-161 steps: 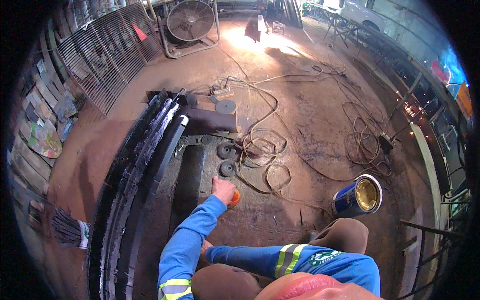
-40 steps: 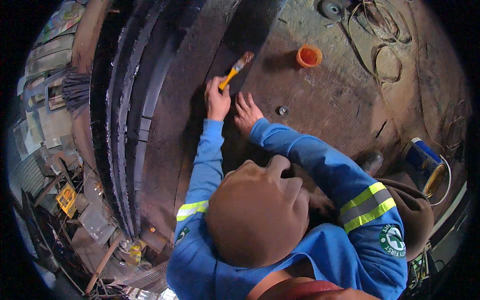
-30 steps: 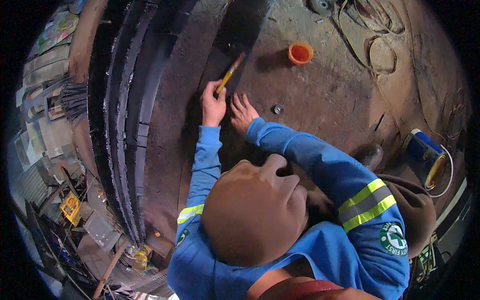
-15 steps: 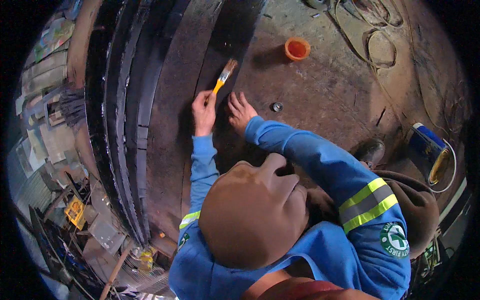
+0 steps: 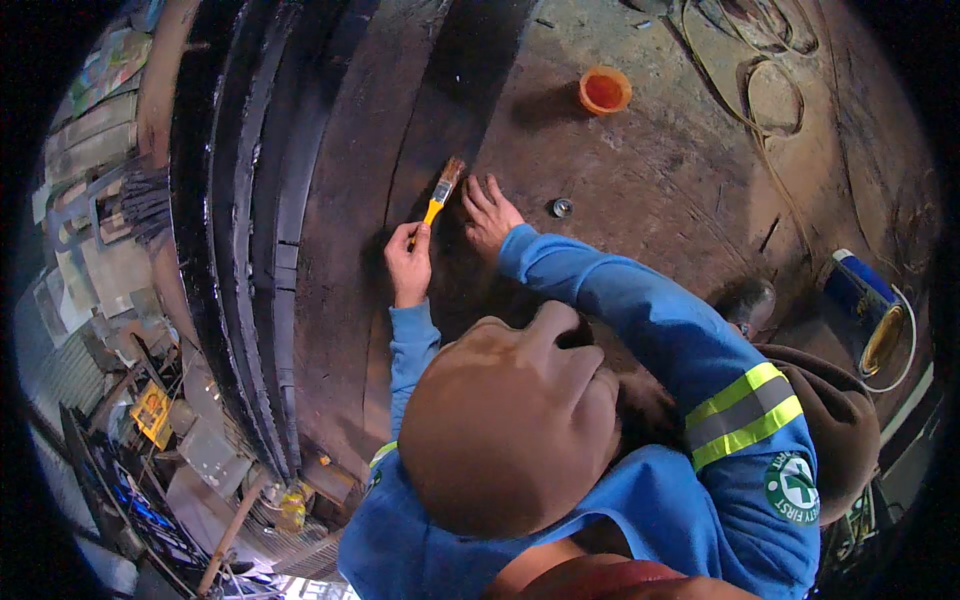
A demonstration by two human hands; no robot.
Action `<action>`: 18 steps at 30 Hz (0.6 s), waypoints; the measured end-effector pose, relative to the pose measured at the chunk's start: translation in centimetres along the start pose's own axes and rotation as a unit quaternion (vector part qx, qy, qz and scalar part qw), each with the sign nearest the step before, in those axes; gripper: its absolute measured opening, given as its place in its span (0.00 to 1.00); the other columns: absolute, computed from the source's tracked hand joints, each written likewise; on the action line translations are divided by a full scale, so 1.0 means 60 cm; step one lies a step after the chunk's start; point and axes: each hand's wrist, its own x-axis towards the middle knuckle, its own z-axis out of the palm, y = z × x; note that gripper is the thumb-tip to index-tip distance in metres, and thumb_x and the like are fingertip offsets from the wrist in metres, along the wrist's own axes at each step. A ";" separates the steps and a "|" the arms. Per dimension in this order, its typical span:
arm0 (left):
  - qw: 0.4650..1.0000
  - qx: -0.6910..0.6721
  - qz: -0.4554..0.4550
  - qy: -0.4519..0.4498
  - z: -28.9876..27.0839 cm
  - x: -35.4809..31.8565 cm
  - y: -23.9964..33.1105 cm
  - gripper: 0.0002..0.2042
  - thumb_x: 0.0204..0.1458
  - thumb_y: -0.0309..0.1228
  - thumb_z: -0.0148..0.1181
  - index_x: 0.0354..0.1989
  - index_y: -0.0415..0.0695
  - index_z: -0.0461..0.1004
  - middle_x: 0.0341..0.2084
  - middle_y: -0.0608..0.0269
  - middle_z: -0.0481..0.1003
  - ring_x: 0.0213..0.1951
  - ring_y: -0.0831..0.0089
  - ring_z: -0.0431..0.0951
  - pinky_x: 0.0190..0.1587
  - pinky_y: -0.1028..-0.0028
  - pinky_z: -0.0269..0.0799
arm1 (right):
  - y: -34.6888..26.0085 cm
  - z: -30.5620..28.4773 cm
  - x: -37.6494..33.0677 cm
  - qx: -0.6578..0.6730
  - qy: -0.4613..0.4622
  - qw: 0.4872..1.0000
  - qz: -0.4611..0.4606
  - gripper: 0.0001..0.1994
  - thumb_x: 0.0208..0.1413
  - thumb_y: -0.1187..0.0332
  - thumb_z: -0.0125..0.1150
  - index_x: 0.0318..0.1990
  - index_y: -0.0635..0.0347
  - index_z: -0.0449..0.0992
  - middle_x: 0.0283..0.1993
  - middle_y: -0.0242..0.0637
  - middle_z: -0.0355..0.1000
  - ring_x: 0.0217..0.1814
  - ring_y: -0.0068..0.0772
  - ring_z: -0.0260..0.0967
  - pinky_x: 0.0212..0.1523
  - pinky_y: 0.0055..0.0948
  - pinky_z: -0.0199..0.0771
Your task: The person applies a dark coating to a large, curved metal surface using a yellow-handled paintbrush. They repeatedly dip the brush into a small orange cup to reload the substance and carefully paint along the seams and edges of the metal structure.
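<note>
My left hand (image 5: 409, 265) is closed round the yellow handle of a paintbrush (image 5: 440, 196). The brush's brown bristles point away from me, over a wide dark strip (image 5: 462, 70) that looks freshly coated toward its far end. My right hand (image 5: 490, 220) lies just right of the brush, fingers stretched out and resting at the strip's right edge, holding nothing. A small round metal piece (image 5: 561, 208) is on the brown surface to the right of that hand. Farther off stands an orange cup (image 5: 605, 91) with orange-red inside.
Long dark metal bars (image 5: 240, 220) run along the left. A blue can (image 5: 868, 310) with a wire handle lies on its side at right, near my boot (image 5: 748, 304). Loops of hose or cable (image 5: 772, 95) lie far right. My brown-trousered knee (image 5: 505, 430) fills the near middle.
My left hand has drawn the paintbrush back toward me along the strip. My right hand stays beside it, fingers still outstretched. The view has shifted slightly.
</note>
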 end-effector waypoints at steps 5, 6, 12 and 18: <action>0.985 -0.015 0.170 0.014 0.056 0.096 0.076 0.09 0.54 0.30 0.56 0.35 0.35 0.73 0.28 0.56 0.76 0.32 0.71 0.74 0.36 0.73 0.69 | -0.008 0.005 0.001 -0.021 0.029 0.999 0.031 0.27 0.62 0.53 0.35 0.63 0.58 0.58 0.66 0.43 0.54 0.72 0.53 0.37 0.66 0.60 0.36; 0.986 0.005 0.169 0.014 0.070 0.124 0.089 0.09 0.54 0.30 0.56 0.35 0.35 0.73 0.29 0.53 0.76 0.31 0.68 0.75 0.36 0.71 0.69 | -0.012 0.008 0.002 -0.025 0.044 0.998 0.028 0.26 0.62 0.53 0.35 0.62 0.56 0.60 0.66 0.43 0.54 0.72 0.53 0.37 0.66 0.60 0.36; 0.988 0.014 0.112 0.109 0.078 0.204 0.045 0.10 0.54 0.31 0.56 0.35 0.35 0.73 0.28 0.55 0.76 0.30 0.69 0.74 0.35 0.71 0.69 | -0.013 0.023 0.007 -0.012 0.052 0.999 0.014 0.19 0.60 0.55 0.39 0.54 0.45 0.72 0.65 0.44 0.56 0.70 0.57 0.40 0.65 0.62 0.39; 0.989 -0.011 0.149 0.017 0.082 0.137 0.052 0.10 0.55 0.31 0.56 0.35 0.34 0.73 0.26 0.61 0.74 0.29 0.77 0.70 0.33 0.75 0.67 | -0.017 0.029 0.008 -0.035 0.071 0.996 0.039 0.19 0.60 0.55 0.39 0.53 0.43 0.72 0.65 0.43 0.57 0.70 0.57 0.40 0.65 0.63 0.39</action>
